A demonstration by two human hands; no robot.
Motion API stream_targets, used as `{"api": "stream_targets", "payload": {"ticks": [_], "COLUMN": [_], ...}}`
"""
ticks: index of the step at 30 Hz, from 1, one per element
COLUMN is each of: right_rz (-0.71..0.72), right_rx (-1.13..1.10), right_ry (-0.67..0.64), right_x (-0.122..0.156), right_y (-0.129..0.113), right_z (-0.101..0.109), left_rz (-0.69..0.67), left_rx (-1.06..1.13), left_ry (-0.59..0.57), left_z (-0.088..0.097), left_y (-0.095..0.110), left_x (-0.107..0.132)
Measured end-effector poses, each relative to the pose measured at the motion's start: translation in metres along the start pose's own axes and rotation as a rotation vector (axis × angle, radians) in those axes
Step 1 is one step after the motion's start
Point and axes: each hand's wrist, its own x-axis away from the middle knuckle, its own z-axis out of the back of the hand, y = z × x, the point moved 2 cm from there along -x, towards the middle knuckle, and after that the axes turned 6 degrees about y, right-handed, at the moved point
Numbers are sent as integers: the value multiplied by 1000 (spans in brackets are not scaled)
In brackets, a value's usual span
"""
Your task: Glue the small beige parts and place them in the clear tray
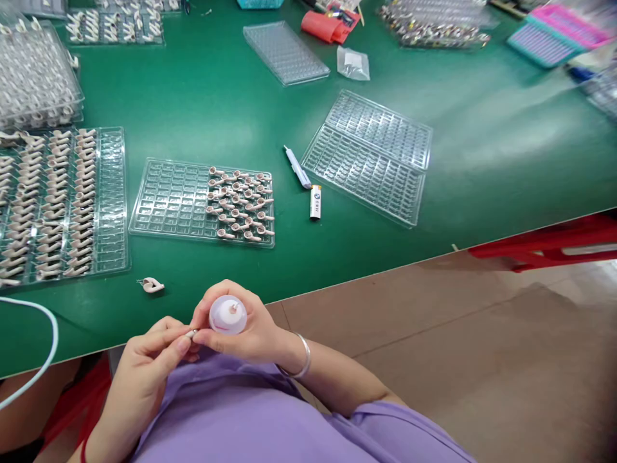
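Note:
Near the table's front edge, my left hand [157,363] is closed in a pinch on a small pale earphone part [191,334], mostly covered by fingers. My right hand [250,331] wraps round a translucent squeeze bottle [228,315], seen end-on, and its fingertips meet the left hand's at the small part. A loose beige earphone shell [153,285] lies on the green table just beyond my left hand. Farther off, a clear tray [168,199] carries rows of similar pieces [238,204] in its right half; its left pockets are bare.
At the left, a larger tray [112,199] holds columns of beige parts, with stacked filled trays [38,77] behind. A lighter [315,202] and a pale pen-like tool [297,167] lie beside unfilled clear trays [369,157]. A white cable [53,334] loops at left; red stools stand below.

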Motion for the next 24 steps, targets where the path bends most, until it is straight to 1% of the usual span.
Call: {"api": "stream_targets", "payload": {"ticks": [3,5,8,10,12,13,16,17,18,19,20,22,24], "right_rz": [6,-23,-83,-61,12,62,231,296,363,426,483,576,620], "right_rx": [9,54,207,369,489,516,573,605,639,671,697,737,778], "right_ry": [-1,-18,-70,-79,-61,-44,19,36,47,47,40,21,-2], "right_x": [-1,-2,-3,-1,2,5,11,12,13,14,14,14,14], "right_y": [-1,-5,-10,-11,-7,-4,3,4,4,3,2,1,1], "right_z": [1,4,11,16,19,20,19,18,18,17,17,16,16], "left_rz": [-16,-2,4,-52,-201,-324,-798,-937,-1043,-1116,-1158,-1193,-1198], "left_rx": [-19,-44,-111,-214,-387,-498,-868,-981,-1074,-1143,-1189,-1218,-1205], "left_ry": [-22,-15,95,183,241,272,376,400,415,422,421,423,428], "left_z": [1,6,20,31,40,44,49,50,51,52,53,53,53], "left_y": [-1,-3,-6,-6,-4,-3,-1,-2,-4,-7,-9,-13,-14], "left_x": [-1,0,2,4,5,5,3,2,0,-1,-3,-6,-6]}}
